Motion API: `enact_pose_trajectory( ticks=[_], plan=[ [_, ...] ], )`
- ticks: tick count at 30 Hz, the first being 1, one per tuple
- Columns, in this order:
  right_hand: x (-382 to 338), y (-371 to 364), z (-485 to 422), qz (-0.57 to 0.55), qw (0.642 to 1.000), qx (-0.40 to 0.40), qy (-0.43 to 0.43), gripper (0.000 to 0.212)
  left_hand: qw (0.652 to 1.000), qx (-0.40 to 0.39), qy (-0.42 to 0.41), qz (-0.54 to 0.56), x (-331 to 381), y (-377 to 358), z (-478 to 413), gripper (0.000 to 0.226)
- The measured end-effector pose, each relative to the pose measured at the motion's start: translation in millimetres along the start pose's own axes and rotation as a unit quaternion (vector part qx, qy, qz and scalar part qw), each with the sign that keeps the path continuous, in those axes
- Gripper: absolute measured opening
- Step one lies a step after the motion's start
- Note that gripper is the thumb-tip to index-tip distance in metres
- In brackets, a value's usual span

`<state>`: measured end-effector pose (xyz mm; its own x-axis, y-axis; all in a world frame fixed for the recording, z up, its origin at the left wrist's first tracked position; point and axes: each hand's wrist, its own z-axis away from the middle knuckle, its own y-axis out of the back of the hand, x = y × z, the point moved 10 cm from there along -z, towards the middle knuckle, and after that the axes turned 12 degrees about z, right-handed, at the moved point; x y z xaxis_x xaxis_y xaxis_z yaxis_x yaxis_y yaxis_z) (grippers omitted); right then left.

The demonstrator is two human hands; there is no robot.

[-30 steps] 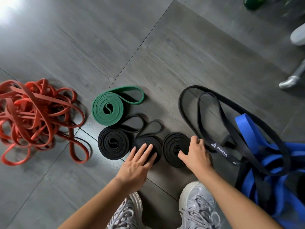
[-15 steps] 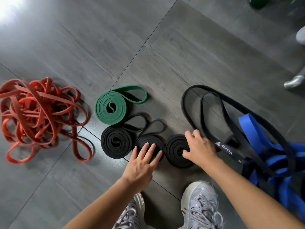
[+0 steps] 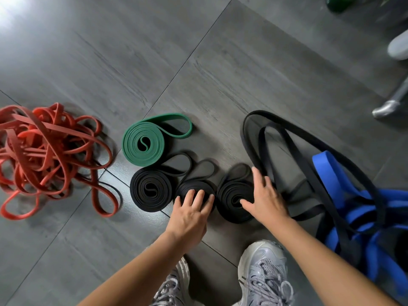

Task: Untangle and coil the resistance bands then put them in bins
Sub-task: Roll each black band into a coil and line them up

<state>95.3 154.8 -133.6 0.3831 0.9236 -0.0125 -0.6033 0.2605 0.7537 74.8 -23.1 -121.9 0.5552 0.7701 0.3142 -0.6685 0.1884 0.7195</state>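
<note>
Three coiled black bands lie in a row on the grey floor: a left coil [image 3: 151, 191], a middle coil [image 3: 194, 188] and a right coil [image 3: 231, 195]. A coiled green band [image 3: 143, 143] lies behind them. My left hand [image 3: 189, 215] rests flat on the middle coil with straight fingers. My right hand [image 3: 265, 199] lies spread over the right coil, thumb near its centre. To the right, loose black bands [image 3: 287, 142] loop over a blue band pile [image 3: 344, 195]. A red tangle [image 3: 44, 155] sits at the left.
My grey shoes [image 3: 262, 274] stand just below the coils. Another person's foot [image 3: 385, 109] and a pale object [image 3: 398, 47] are at the right edge. A green object [image 3: 337, 3] sits at the top right. No bin is in view.
My right hand has opened from a curled hold on the right coil and now lies spread over it. The left hand has stayed on the middle coil.
</note>
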Motion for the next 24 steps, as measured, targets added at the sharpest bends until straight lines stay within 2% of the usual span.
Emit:
enact_pose_trajectory(
  ticks=[2,4,6,14,17,24],
  plan=[
    [2.9,-0.6,-0.6,-0.010,1.000,0.007,-0.020,0.074,1.000,0.015,0.001,-0.001,1.1,6.4,-7.0,0.077],
    [-5.3,-0.9,-0.2,0.021,0.999,0.022,0.009,0.051,1.000,0.025,-0.004,0.004,3.1,10.1,-13.0,0.077],
    [-11.2,-1.1,0.2,0.041,0.998,0.034,0.033,0.041,0.999,0.032,0.002,0.016,3.8,13.6,-17.1,0.074],
    [-16.5,5.3,-1.5,0.059,0.995,0.051,0.058,0.037,0.996,0.045,0.031,0.066,-3.5,9.7,-7.5,0.072],
    [-18.9,7.4,-6.8,0.082,0.993,0.034,0.073,0.037,0.996,0.038,0.041,0.071,-3.8,10.7,-7.5,0.071],
    [-19.9,3.6,-2.7,0.132,0.983,0.021,0.125,0.035,0.994,0.066,0.052,0.075,-2.7,25.8,-16.8,0.052]
  ],
)
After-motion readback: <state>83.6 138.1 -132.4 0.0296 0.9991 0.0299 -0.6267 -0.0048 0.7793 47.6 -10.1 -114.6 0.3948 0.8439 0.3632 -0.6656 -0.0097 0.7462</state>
